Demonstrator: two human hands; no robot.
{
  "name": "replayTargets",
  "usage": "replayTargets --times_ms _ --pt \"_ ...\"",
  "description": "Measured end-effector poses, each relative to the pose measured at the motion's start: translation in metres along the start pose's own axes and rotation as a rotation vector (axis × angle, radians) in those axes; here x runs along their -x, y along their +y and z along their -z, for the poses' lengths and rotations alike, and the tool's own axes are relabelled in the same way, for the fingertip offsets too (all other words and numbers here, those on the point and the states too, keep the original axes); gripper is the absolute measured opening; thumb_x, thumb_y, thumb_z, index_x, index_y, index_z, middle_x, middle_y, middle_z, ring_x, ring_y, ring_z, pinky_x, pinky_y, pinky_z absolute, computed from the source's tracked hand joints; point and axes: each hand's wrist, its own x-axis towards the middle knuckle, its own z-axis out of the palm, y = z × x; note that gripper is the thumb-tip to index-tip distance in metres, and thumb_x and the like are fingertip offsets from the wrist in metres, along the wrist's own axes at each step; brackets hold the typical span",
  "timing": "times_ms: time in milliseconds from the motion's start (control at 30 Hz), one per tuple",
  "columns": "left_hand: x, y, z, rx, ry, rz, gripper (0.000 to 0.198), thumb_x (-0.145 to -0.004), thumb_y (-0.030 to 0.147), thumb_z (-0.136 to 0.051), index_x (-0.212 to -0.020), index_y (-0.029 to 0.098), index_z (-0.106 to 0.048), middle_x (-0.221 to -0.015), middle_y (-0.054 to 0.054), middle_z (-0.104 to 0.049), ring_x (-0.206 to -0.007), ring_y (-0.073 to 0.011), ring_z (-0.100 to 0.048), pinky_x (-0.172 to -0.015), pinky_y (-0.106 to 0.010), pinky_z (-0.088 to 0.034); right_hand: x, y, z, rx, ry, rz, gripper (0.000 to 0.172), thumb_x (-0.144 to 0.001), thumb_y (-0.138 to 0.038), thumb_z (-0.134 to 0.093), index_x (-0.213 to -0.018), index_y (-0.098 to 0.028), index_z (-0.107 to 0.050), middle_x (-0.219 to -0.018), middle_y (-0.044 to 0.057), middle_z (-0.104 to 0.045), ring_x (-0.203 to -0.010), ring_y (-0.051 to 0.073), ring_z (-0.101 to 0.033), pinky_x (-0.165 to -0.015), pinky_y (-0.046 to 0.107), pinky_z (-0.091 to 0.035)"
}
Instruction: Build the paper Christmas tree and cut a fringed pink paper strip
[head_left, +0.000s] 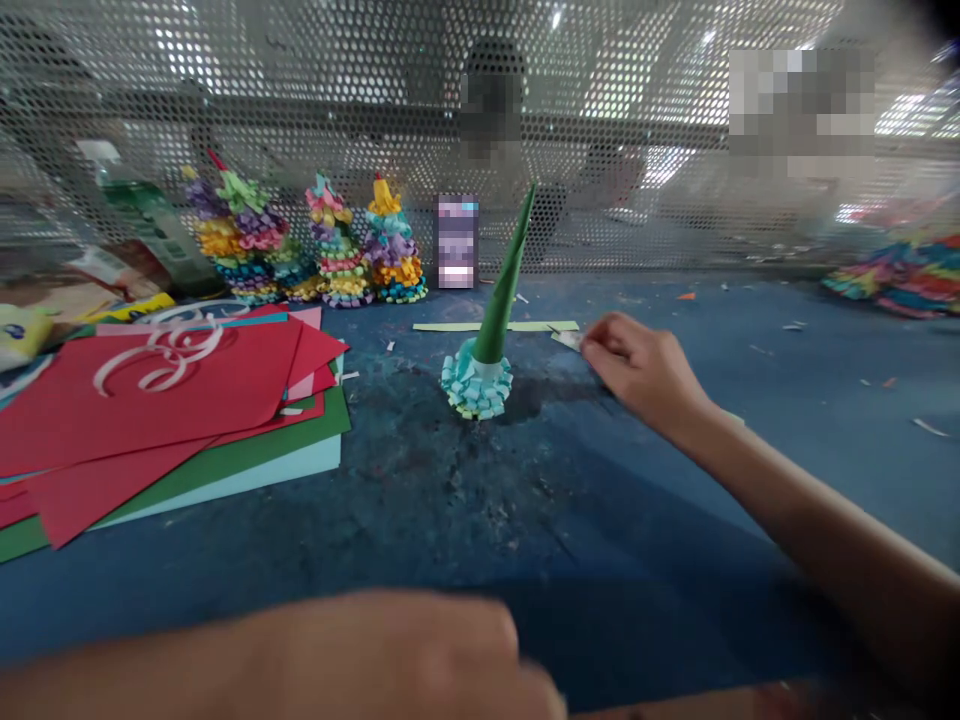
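A green paper cone (504, 300) stands tilted to the right on the blue table, with a ring of light-blue curled paper fringe (478, 385) around its base. Right of it, my right hand (641, 365) is closed in a pinch low over the table. Its fingertips are at a small whitish scrap (568, 340); what they hold is too small to make out. Behind the cone lies a pale green paper strip (450, 327). My left hand (420, 650) is blurred at the bottom edge, nearest the bare table front, its fingers mostly hidden.
Red, green and light-blue paper sheets (150, 390) are stacked at left, with white curled strips (176, 350) on top. Several colourful fringed paper cones (394, 245), a green bottle (154, 225) and a phone (456, 240) stand before a perforated metal screen (337, 130). Another fringed piece (907, 275) lies far right.
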Motion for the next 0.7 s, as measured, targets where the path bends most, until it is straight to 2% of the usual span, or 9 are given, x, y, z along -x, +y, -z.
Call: replayTargets --times_ms 100,167,200,267,333,433,500,633,700 --pt "0.002 -0.024 0.023 -0.05 0.158 -0.005 0.033 -0.085 0.014 -0.052 -0.114 0.031 -0.055 -0.096 -0.006 -0.067 -0.086 -0.0225 -0.064 -0.074 -0.04 -0.055 -0.007 0.01 -0.011 0.103 -0.047 0.019 0.004 -0.08 -0.021 -0.058 -0.078 -0.02 -0.061 -0.078 0.007 -0.066 -0.079 0.027 -0.063 -0.079 0.046 -0.044" --pt "0.005 -0.048 0.037 -0.072 0.399 0.12 0.035 -0.085 0.008 -0.052 -0.115 0.025 -0.05 -0.1 -0.007 -0.061 -0.092 -0.0206 -0.06 -0.08 -0.038 -0.052 -0.01 -0.004 -0.015 0.082 -0.054 0.057 0.014 -0.083 -0.025 -0.057 -0.094 -0.02 -0.064 -0.102 0.011 -0.068 -0.097 0.031 -0.062 -0.086 0.05 -0.044" --pt "0.007 -0.06 0.043 -0.036 0.461 0.215 0.031 -0.086 0.009 -0.053 -0.113 0.024 -0.05 -0.099 -0.006 -0.058 -0.09 -0.0193 -0.058 -0.08 -0.037 -0.051 -0.012 -0.016 -0.015 0.039 -0.052 0.074 0.022 -0.086 -0.029 -0.057 -0.105 -0.021 -0.062 -0.111 0.011 -0.066 -0.102 0.03 -0.062 -0.087 0.048 -0.045" --pt "0.011 -0.079 0.049 0.108 0.504 0.308 0.032 -0.089 0.015 -0.054 -0.119 0.023 -0.047 -0.106 -0.006 -0.056 -0.099 -0.0202 -0.057 -0.089 -0.039 -0.049 -0.02 -0.042 -0.014 -0.172 -0.03 0.088 0.037 -0.089 -0.039 -0.057 -0.122 -0.022 -0.051 -0.118 0.01 -0.064 -0.105 0.026 -0.063 -0.084 0.042 -0.051" --pt "0.014 -0.09 0.049 0.27 0.457 0.315 0.041 -0.088 0.019 -0.057 -0.126 0.023 -0.04 -0.115 -0.008 -0.055 -0.113 -0.0235 -0.056 -0.098 -0.044 -0.045 -0.033 -0.065 -0.014 -0.341 0.013 0.053 0.048 -0.086 -0.044 -0.063 -0.125 -0.022 -0.046 -0.118 0.01 -0.063 -0.101 0.024 -0.064 -0.082 0.04 -0.052" --pt "0.015 -0.093 0.047 0.399 0.389 0.287 0.05 -0.087 0.022 -0.06 -0.13 0.025 -0.035 -0.122 -0.01 -0.052 -0.122 -0.0243 -0.051 -0.107 -0.048 -0.038 -0.055 -0.087 -0.015 -0.366 0.043 0.059 0.033 -0.085 -0.034 -0.065 -0.112 -0.02 -0.051 -0.101 0.006 -0.065 -0.09 0.022 -0.064 -0.079 0.04 -0.052" --pt "0.013 -0.092 0.048 0.423 0.417 0.279 0.054 -0.087 0.023 -0.062 -0.132 0.026 -0.033 -0.121 -0.009 -0.051 -0.124 -0.0236 -0.05 -0.111 -0.048 -0.034 -0.066 -0.093 -0.016 -0.413 0.036 0.087 0.021 -0.085 -0.023 -0.062 -0.105 -0.021 -0.052 -0.094 0.004 -0.063 -0.087 0.021 -0.063 -0.08 0.04 -0.052" --pt "0.011 -0.088 0.059 0.461 0.546 0.31 0.061 -0.083 0.027 -0.066 -0.134 0.027 -0.031 -0.112 -0.006 -0.055 -0.119 -0.0243 -0.055 -0.109 -0.047 -0.038 -0.074 -0.095 -0.014 -0.701 -0.073 0.101 0.02 -0.086 -0.011 -0.054 -0.102 -0.021 -0.048 -0.091 0.003 -0.064 -0.089 0.019 -0.065 -0.082 0.037 -0.054" --pt "0.011 -0.081 0.064 0.418 0.547 0.308 0.06 -0.084 0.027 -0.064 -0.135 0.028 -0.032 -0.11 -0.005 -0.055 -0.115 -0.0244 -0.057 -0.106 -0.046 -0.041 -0.075 -0.095 -0.012 -0.77 -0.128 0.076 0.023 -0.084 -0.007 -0.052 -0.101 -0.021 -0.047 -0.089 0.002 -0.063 -0.087 0.018 -0.066 -0.082 0.036 -0.055"
